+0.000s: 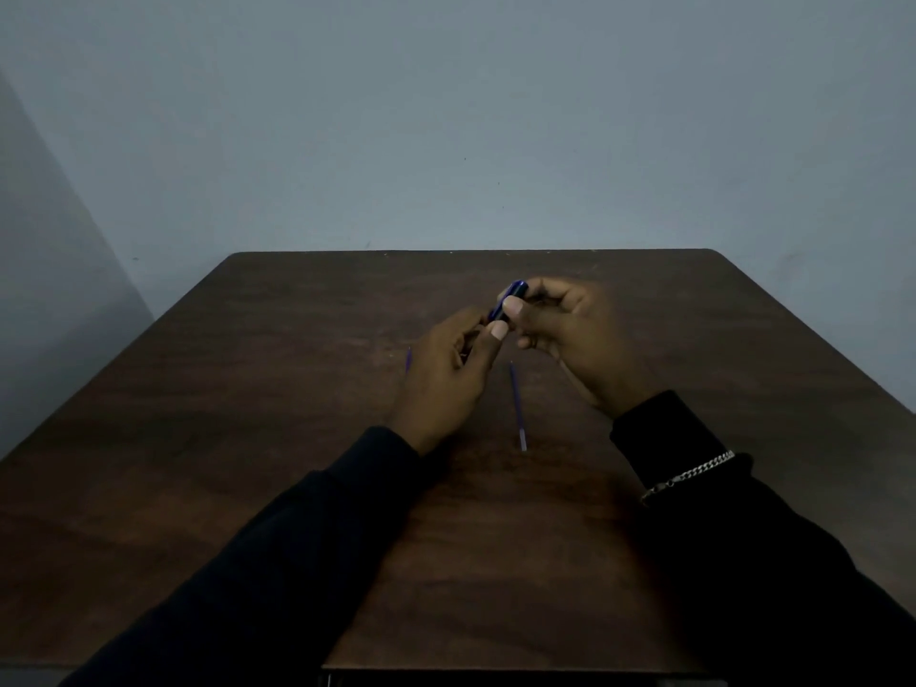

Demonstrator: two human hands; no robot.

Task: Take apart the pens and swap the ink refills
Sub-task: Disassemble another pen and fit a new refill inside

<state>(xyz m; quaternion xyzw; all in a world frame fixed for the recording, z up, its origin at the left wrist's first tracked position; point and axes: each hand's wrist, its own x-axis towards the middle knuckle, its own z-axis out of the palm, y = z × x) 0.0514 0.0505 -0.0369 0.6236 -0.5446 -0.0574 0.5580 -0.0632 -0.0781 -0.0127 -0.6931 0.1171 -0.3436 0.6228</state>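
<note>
A dark blue pen (508, 300) is held above the middle of the brown table (248, 389), tilted up toward the far right. My right hand (570, 334) pinches its upper end between thumb and fingers. My left hand (451, 374) grips its lower end, which is hidden inside the curled fingers. A thin blue ink refill (517, 406) lies loose on the table between my two wrists, pointing away from me. A second thin blue piece (408, 360) peeks out from behind my left hand; most of it is hidden.
The table's far edge meets a plain grey wall (446, 116). Its near edge (495, 667) lies just below my forearms. A silver chain bracelet (689, 474) sits over my right sleeve.
</note>
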